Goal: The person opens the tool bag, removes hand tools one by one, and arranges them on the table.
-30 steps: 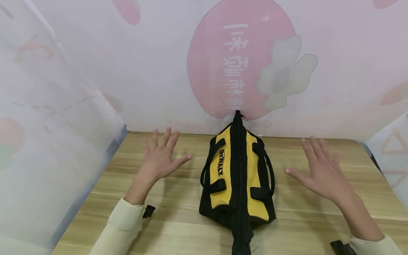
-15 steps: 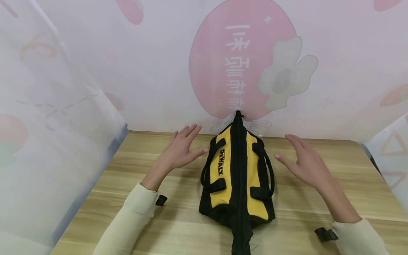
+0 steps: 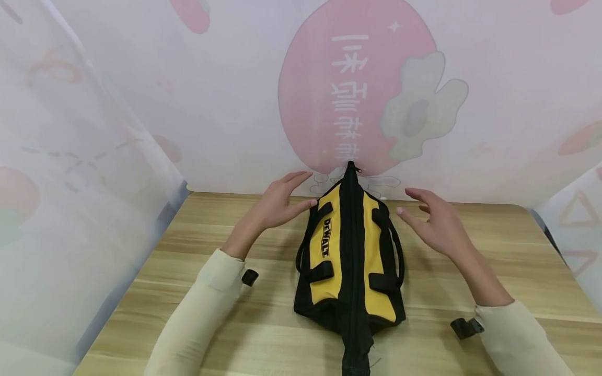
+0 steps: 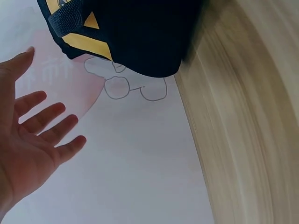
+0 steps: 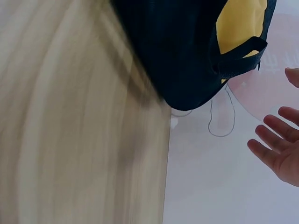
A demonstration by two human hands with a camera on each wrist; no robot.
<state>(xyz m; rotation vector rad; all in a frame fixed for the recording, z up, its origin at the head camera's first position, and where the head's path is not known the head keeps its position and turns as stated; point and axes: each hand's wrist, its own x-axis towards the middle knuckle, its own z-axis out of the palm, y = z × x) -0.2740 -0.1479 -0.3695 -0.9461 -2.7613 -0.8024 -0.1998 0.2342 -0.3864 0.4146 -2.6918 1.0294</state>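
Observation:
A yellow and black DEWALT tool bag [image 3: 352,250] stands on the wooden table, its dark zipper strip running lengthwise along the top and a strap handle on each side. My left hand [image 3: 281,203] hovers at the bag's far left, fingers extended and thumb tip close to its edge; whether it touches cannot be told from the head view. In the left wrist view that hand [image 4: 39,126] has spread fingers and holds nothing. My right hand [image 3: 435,222] is in the air off the bag's far right side, fingers slightly bent. The right wrist view shows this hand [image 5: 282,144] apart from the bag.
The table [image 3: 263,334] has wood-grain boards and extends to both sides of the bag. A pale printed curtain [image 3: 226,104] hangs right behind the table's back edge, and another stretch of printed cloth [image 3: 61,209] closes off the left.
Both hands have come inward and farther forward, from wide beside the bag to near its far end. Their spread fingers have drawn closer together. The bag has stayed in place.

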